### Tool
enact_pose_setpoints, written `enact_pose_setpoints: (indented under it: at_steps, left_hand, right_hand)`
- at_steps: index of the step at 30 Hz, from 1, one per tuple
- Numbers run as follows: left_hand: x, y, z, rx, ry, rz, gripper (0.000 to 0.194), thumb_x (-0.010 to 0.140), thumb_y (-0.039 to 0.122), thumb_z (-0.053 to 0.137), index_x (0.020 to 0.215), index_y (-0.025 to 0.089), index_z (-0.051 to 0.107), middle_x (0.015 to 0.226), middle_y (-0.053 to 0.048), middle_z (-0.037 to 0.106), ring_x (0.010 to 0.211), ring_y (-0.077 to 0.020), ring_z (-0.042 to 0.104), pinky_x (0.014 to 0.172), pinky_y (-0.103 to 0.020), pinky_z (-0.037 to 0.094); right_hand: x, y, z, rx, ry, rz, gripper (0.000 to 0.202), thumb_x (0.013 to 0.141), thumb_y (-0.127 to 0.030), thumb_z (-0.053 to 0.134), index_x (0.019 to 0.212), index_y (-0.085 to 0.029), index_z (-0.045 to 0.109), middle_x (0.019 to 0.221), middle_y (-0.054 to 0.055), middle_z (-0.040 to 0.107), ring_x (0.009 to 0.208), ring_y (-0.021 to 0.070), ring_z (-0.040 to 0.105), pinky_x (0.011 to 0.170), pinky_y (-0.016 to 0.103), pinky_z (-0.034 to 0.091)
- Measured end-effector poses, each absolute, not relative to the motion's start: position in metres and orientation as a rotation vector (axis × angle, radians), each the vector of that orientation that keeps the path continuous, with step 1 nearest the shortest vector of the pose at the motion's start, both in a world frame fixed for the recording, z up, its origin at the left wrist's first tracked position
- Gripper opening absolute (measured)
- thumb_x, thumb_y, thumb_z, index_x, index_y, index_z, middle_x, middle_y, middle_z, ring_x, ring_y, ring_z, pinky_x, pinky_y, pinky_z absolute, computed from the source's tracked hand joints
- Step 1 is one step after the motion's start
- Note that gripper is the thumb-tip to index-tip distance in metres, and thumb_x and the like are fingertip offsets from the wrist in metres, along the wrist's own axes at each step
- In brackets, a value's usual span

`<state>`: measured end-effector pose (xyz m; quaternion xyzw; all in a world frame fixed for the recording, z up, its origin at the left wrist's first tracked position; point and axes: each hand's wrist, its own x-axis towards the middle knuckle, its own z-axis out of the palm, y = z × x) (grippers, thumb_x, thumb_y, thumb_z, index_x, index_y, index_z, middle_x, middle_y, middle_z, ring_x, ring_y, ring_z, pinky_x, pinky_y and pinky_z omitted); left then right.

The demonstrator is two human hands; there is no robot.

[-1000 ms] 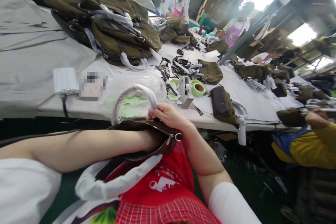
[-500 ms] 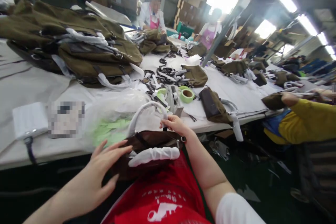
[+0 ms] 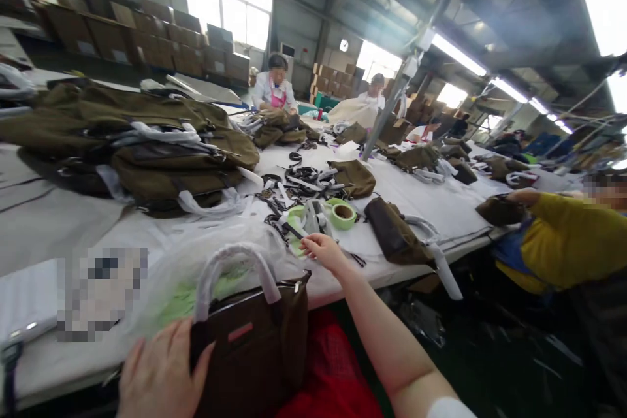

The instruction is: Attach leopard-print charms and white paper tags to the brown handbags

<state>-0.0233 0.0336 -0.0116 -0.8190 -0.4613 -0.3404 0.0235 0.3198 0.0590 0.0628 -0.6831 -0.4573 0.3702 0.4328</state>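
Left hand (image 3: pixel 164 366) on the left end of the brown bag (image 3: pixel 255 353), fingers spread and touching it; can't tell if they clamp. Bag sits upright at the table's (image 3: pixel 416 199) near edge, in front of the person; support underneath not visible. Done, as far as visible: the 1 handle (image 3: pixel 232 248) in view stands up in pale wrapping, and a small label (image 3: pixel 240 332) is on the front. Can't tell if the zip is fully closed. Just beyond: clear plastic (image 3: pixel 206 248) with green sheets showing through. Right hand (image 3: pixel 326 253) is off the bag, fingertips pinching the end of a dark strap (image 3: pixel 294 230) near the green tape (image 3: pixel 343 224). That strap is apart from the bag, so probably not fitted; this looks like an in-between stage. Strap heap (image 3: pixel 304 177) just past it, lots remaining. Farther: big bag pile (image 3: pixel 83 124) left, co-workers opposite.
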Motion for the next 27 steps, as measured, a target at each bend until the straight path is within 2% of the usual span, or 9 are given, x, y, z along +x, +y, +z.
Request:
enact_pose_setpoints:
  at_steps: [4,9,15,18,20,24,27]
  left_hand:
    - [0.000,0.023,0.015,-2.375,-1.558,-1.030,0.075,0.090,0.035,0.051,0.153,0.013,0.018,0.141,-0.026,0.046,0.126,-0.0406,0.050,0.105,-0.061,0.037]
    - [0.014,-0.004,0.018,-2.523,-1.437,-1.147,0.086,0.086,0.031,0.061,0.155,0.020,0.011,0.152,-0.021,0.036,0.138,-0.0375,0.038,0.111,-0.059,0.033]
    - [0.045,-0.010,-0.019,-2.834,-1.126,-0.908,0.082,0.087,0.031,0.055,0.156,0.021,0.010,0.156,-0.020,0.032,0.140,-0.0367,0.036,0.113,-0.058,0.027]
    - [0.056,0.000,-0.034,-2.867,-1.109,-0.881,0.083,0.087,0.031,0.053,0.156,0.019,0.008,0.157,-0.021,0.028,0.142,-0.0367,0.034,0.114,-0.057,0.025]
    - [0.058,0.005,-0.038,-2.875,-1.108,-0.884,0.084,0.087,0.032,0.053,0.156,0.018,0.007,0.158,-0.021,0.028,0.142,-0.0362,0.033,0.115,-0.057,0.024]
    - [0.057,0.006,-0.043,-2.868,-1.084,-0.874,0.084,0.087,0.033,0.053,0.156,0.017,0.007,0.157,-0.020,0.029,0.141,-0.0358,0.036,0.116,-0.056,0.022]
    - [0.055,0.007,-0.047,-2.837,-1.041,-0.887,0.083,0.087,0.034,0.053,0.156,0.014,0.011,0.156,-0.020,0.032,0.139,-0.0356,0.039,0.116,-0.055,0.022]
  right_hand:
    - [0.334,0.073,0.073,-1.791,-1.310,0.474,0.024,0.086,-0.035,0.055,0.092,-0.016,0.069,0.086,0.005,0.073,0.078,0.0174,0.065,0.072,0.027,0.050]
    - [0.381,0.060,0.087,-1.769,-1.047,0.118,0.040,0.092,-0.046,0.043,0.098,-0.014,0.067,0.094,0.011,0.073,0.081,0.0189,0.067,0.077,0.027,0.050]
    - [0.420,0.005,0.054,-1.966,-0.903,0.149,0.042,0.092,-0.045,0.042,0.095,-0.012,0.067,0.087,0.011,0.073,0.073,0.0182,0.067,0.071,0.027,0.049]
    - [0.414,-0.021,0.031,-2.274,-1.017,0.123,0.038,0.096,-0.039,0.040,0.100,-0.015,0.068,0.096,0.010,0.073,0.085,0.0190,0.067,0.078,0.027,0.048]
    - [0.409,-0.031,0.020,-2.545,-1.077,0.071,0.029,0.095,-0.032,0.046,0.105,-0.017,0.068,0.105,0.011,0.071,0.097,0.0212,0.065,0.086,0.028,0.045]
    - [0.407,-0.030,0.006,-2.771,-1.019,0.061,0.029,0.089,-0.021,0.055,0.111,-0.005,0.065,0.118,0.024,0.062,0.107,0.0300,0.061,0.089,0.035,0.043]
    - [0.416,-0.018,0.006,-2.790,-1.022,0.131,0.028,0.091,-0.018,0.049,0.109,-0.004,0.066,0.116,0.026,0.063,0.105,0.0301,0.062,0.088,0.036,0.043]
